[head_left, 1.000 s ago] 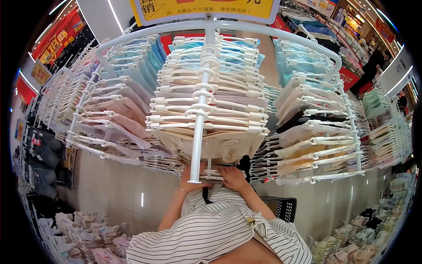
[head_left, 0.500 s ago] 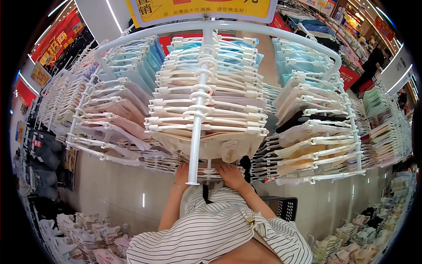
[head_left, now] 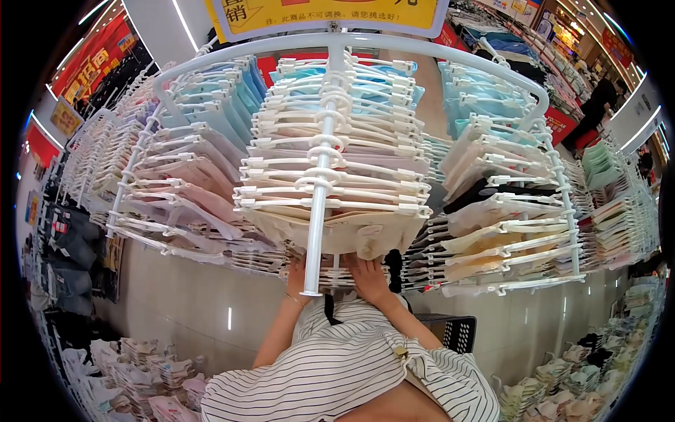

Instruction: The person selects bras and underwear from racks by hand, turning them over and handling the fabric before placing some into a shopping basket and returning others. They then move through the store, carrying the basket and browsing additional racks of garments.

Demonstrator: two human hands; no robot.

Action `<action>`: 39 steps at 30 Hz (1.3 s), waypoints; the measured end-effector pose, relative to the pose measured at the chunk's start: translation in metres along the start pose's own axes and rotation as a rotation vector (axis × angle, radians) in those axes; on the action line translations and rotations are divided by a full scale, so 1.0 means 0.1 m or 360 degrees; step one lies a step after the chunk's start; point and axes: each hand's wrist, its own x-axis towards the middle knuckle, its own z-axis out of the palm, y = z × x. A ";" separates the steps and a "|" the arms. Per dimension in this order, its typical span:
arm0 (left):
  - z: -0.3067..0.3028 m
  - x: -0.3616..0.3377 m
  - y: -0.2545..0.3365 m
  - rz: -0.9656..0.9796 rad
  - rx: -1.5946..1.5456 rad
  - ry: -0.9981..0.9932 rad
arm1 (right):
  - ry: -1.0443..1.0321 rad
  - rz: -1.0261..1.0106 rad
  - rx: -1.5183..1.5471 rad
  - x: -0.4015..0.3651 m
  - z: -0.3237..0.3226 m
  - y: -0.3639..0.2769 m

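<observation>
In the head view, a white rack (head_left: 322,190) carries beige, pink and blue garments on white hangers. My left hand (head_left: 297,276) is low at the centre, left of the rack's front rod end, at the lower row of white hangers (head_left: 336,278). To the right of the rod, my right hand (head_left: 367,276) touches the same lower row. The fingertips of both hands pass under the beige garment (head_left: 344,232) at the front, so I cannot make out what they hold.
A yellow sign (head_left: 330,17) stands above the rack. Side arms with garments extend left and right. A dark basket (head_left: 457,332) is beside my right forearm. Piled garments (head_left: 151,373) lie lower left, more lower right. A person in dark clothes (head_left: 598,105) is at the upper right.
Both hands have moved slightly forward, their fingers further under the front beige garment. The view has shifted slightly.
</observation>
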 end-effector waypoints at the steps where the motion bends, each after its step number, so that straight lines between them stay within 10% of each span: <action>1: 0.01 0.00 0.00 -0.0005 -0.0052 0.0038 | -0.0031 0.0011 0.0002 0.00 0.03 0.00; 39: 0.20 0.01 0.13 -0.0220 0.0210 0.0241 | -0.0115 0.0069 -0.0044 0.01 0.09 -0.01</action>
